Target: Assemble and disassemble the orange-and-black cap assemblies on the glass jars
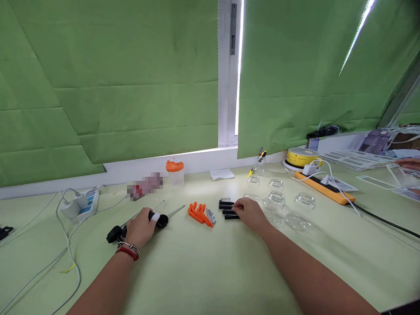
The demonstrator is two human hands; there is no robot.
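Note:
My left hand (141,228) is closed over black-ended pieces with thin metal rods (176,211); which one it grips is partly hidden under the fingers. Something white shows at its thumb. To the right lie several orange levers (197,213), with a small bunch of metal pins (211,216) beside them. My right hand (252,214) has its fingertips pinched together at the right end of a stack of black rectangular pieces (231,215); what sits between them is too small to make out. A coil spring (225,199) lies at the stack's far edge.
Several clear glass jars (305,212) stand right of my right hand. An orange power strip (324,187) lies behind them. An orange-lidded cup (175,173) and a folded white paper (222,174) are by the wall. Cables and a white power strip (87,203) occupy the left side.

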